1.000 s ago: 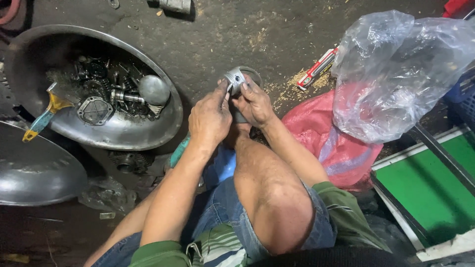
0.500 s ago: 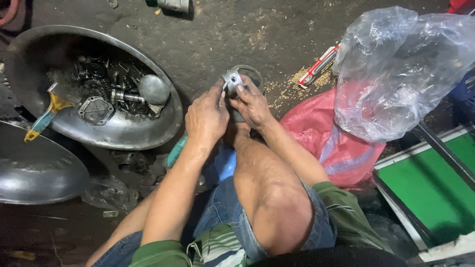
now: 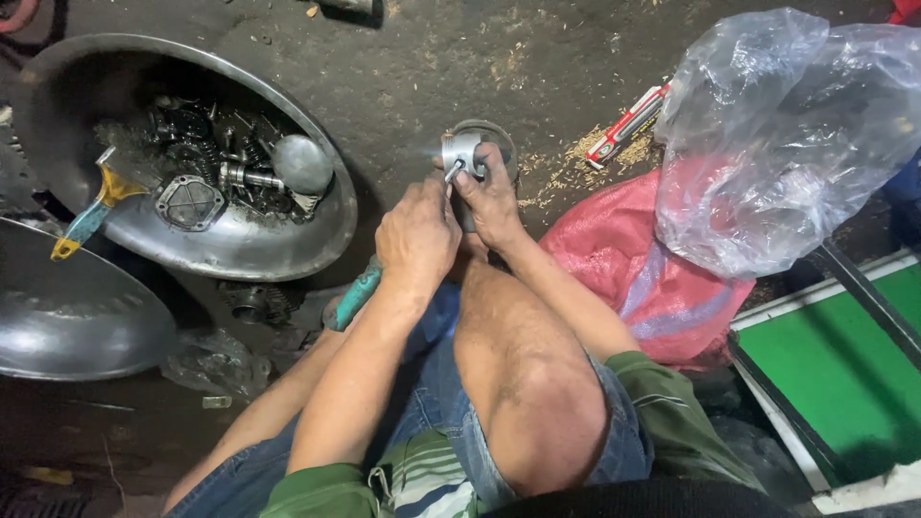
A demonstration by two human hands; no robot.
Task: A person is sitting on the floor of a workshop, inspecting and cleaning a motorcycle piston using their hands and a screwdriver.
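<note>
A small grey metal piston-like part (image 3: 462,153) is held up in front of my knee. My right hand (image 3: 492,197) grips it from the right side and below. My left hand (image 3: 416,233) is closed around a tool whose teal handle (image 3: 353,298) sticks out below the wrist; its metal tip touches the part. A ring-shaped piece (image 3: 501,141) sits just behind the part, partly hidden by my fingers.
A large metal bowl (image 3: 278,254) at left holds several greasy engine parts and a yellow-handled brush (image 3: 91,213). Another metal bowl (image 3: 67,326) lies at far left. A clear plastic bag (image 3: 777,134), a red sack (image 3: 633,269), a red-white pack (image 3: 628,125) and a green board (image 3: 844,374) are at right.
Both hands and the metal part stay in nearly the same place; the part has turned slightly in my fingers and the view has shifted a little.
</note>
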